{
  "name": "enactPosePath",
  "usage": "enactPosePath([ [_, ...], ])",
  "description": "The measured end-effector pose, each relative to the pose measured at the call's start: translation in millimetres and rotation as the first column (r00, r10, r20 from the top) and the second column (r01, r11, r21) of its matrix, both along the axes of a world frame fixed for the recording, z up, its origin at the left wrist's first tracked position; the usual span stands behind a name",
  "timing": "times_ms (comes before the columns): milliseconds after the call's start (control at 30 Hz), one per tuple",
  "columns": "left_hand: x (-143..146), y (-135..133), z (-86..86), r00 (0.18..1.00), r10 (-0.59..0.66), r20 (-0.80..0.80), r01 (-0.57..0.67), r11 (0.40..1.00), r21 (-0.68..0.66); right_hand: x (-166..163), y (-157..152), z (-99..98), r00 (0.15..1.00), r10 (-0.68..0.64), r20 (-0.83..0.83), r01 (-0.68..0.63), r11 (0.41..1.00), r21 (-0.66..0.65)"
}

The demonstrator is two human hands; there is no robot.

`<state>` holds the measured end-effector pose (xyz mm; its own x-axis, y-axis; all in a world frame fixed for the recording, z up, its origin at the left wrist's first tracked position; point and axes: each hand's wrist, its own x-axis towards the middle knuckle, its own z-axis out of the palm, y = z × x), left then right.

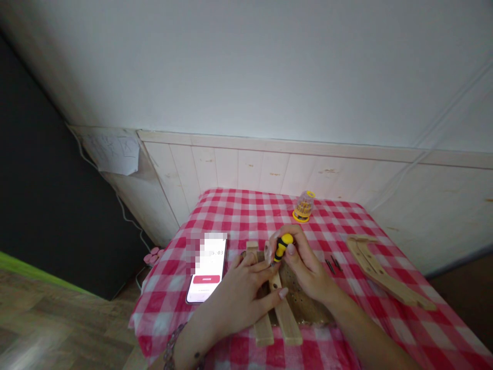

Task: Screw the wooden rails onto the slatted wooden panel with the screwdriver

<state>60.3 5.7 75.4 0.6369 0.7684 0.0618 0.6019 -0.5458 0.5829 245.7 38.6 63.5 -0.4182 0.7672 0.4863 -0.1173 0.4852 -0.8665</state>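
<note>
My right hand (302,262) is closed around a yellow and black screwdriver (284,245), tilted with its tip pointing down at a light wooden strip (285,321). Holes show along this strip. My left hand (244,285) lies across the wood, thumb and fingers gripping the strip just below the screwdriver. A second wooden strip (264,331) runs beside it, partly hidden under my left hand. Both lie over a brown, speckled board (308,303). The screwdriver's tip is too hidden by fingers to see what it touches.
Left of my hands lies a lit phone (210,270). A clear case of bits with a yellow base (303,208) stands at the back. Several dark screws (334,264) and an angled wooden piece (385,272) lie right, on the checked tablecloth (246,210). A wall borders the back.
</note>
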Motion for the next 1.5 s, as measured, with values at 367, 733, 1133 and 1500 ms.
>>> enactPosePath([
  [367,0,2,-4.5,1.000,-0.014,0.001,0.014,1.000,0.025,-5,-3,0.5,0.999,-0.034,0.004,0.033,0.998,0.050],
  [733,0,0,-3.6,1.000,-0.008,0.014,0.008,1.000,0.017,0,0,-5.9,0.999,-0.036,-0.034,0.032,0.993,-0.115],
  [1133,2,1,1.3,1.000,-0.021,-0.001,0.021,1.000,0.022,-2,2,-6.8,0.994,-0.039,-0.100,0.022,0.987,-0.161],
  [1500,0,2,-3.9,0.999,-0.022,0.024,0.022,0.999,0.029,1,6,-8.9,0.997,-0.020,-0.079,0.005,0.983,-0.186],
])
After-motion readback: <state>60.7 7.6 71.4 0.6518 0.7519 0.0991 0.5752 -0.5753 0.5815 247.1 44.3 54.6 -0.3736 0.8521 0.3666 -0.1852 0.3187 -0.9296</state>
